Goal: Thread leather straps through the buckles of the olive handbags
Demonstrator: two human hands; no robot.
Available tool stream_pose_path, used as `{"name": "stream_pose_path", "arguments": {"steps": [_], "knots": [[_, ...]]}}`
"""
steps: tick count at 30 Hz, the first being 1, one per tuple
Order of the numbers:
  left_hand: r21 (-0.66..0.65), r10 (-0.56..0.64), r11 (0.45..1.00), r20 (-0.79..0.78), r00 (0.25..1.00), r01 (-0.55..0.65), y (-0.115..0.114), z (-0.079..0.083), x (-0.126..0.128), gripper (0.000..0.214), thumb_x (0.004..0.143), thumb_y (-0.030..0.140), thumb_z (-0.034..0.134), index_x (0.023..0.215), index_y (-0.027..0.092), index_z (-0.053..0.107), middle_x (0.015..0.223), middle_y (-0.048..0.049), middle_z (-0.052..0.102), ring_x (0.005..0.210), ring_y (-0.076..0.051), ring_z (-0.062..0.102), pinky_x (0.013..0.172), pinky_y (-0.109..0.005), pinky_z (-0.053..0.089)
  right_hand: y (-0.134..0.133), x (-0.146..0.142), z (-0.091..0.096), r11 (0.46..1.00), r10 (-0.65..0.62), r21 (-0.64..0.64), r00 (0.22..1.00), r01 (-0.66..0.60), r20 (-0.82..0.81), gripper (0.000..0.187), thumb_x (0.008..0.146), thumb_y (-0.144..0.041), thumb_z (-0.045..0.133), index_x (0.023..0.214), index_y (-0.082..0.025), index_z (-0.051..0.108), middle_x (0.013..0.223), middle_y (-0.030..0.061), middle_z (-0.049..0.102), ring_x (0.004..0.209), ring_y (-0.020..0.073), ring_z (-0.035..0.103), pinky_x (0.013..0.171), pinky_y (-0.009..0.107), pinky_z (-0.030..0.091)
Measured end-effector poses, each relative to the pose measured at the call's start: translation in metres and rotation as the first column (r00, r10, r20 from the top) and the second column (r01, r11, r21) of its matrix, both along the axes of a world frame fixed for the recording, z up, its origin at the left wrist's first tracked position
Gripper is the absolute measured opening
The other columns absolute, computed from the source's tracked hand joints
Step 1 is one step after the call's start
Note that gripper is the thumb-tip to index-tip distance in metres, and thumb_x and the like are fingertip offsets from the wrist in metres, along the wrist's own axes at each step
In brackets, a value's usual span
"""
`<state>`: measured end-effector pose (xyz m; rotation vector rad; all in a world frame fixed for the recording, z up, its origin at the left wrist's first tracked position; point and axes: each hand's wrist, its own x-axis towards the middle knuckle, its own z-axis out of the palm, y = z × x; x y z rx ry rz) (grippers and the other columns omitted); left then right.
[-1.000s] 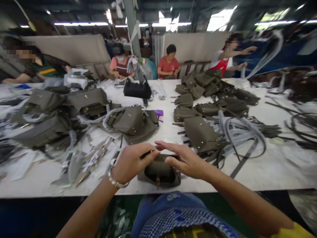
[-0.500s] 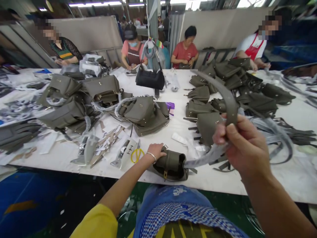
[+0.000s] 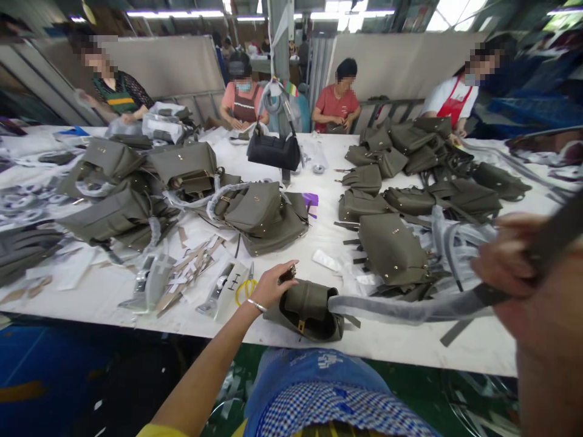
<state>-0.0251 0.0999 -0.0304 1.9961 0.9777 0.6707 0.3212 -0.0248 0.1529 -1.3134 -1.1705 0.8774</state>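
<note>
A small olive-grey handbag [image 3: 310, 308] lies open near the table's front edge. My left hand [image 3: 272, 284] rests on its left rim, fingers pinched on a small dark piece at the bag's edge. My right hand [image 3: 510, 258] is raised at the far right, blurred, closed round a long strap [image 3: 401, 308] wrapped in grey foam. The strap runs from that hand down to the bag's right side. Yellow-handled scissors [image 3: 246, 286] lie just left of my left hand.
Piles of olive handbags [image 3: 264, 212] cover the white table [image 3: 410, 346], with more bags [image 3: 410, 200] and wrapped straps on the right. A black bag [image 3: 273, 150] hangs mid-table. Paper scraps and metal strips [image 3: 182, 273] lie at left. Several other people sit along the far side.
My right hand has swung right and towards the camera, pulling the wrapped strap out straight. My left hand stays on the bag. One second ago both hands were on the bag.
</note>
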Motion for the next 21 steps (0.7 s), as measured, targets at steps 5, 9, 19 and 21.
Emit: {"name": "stream_pose_path", "arguments": {"steps": [5,9,19,21], "knots": [[-0.178,0.132,0.979,0.197,0.972,-0.097,-0.011,0.004,-0.003,0.023,0.075,0.027,0.067,0.097,0.019,0.062,0.106,-0.0073,0.068,0.1,-0.02,0.063,0.092,-0.034,0.049,0.036,-0.095,-0.053,0.905,0.129,-0.367,0.961,-0.215,-0.245,0.035,0.086,-0.055,0.05,0.075,-0.022,0.052,0.052,-0.0047,0.038,0.043,0.0083,0.028,0.042,0.026,0.014],[-0.306,0.226,0.943,0.311,0.923,-0.128,-0.021,-0.004,0.002,0.023,0.075,0.024,0.066,0.096,0.018,0.06,0.121,-0.0115,0.064,0.111,-0.023,0.06,0.097,-0.04,0.047,0.052,-0.146,-0.124,0.785,0.178,-0.474,0.878,-0.399,-0.444,0.043,0.078,-0.061,0.055,0.077,-0.018,0.054,0.054,-0.0056,0.042,0.044,0.0064,0.026,0.041,0.023,0.015],[-0.222,0.236,0.958,0.237,0.942,-0.184,-0.036,0.006,0.003,0.034,0.078,0.029,0.064,0.111,0.02,0.06,0.124,-0.009,0.062,0.115,-0.022,0.057,0.102,-0.038,0.044,0.059,-0.177,-0.157,0.831,0.158,-0.38,0.828,-0.406,-0.538,0.037,0.075,-0.052,0.065,0.076,-0.016,0.054,0.061,-0.0048,0.048,0.051,0.0055,0.036,0.046,0.02,0.025],[-0.134,0.268,0.959,0.135,0.954,-0.251,-0.038,0.013,0.0,0.033,0.079,0.03,0.063,0.111,0.022,0.061,0.117,-0.0068,0.065,0.11,-0.021,0.06,0.1,-0.037,0.046,0.059,-0.177,-0.153,0.841,0.16,-0.357,0.817,-0.407,-0.554,0.036,0.076,-0.05,0.065,0.078,-0.016,0.056,0.063,-0.0042,0.05,0.051,0.0056,0.037,0.047,0.02,0.026]]}}
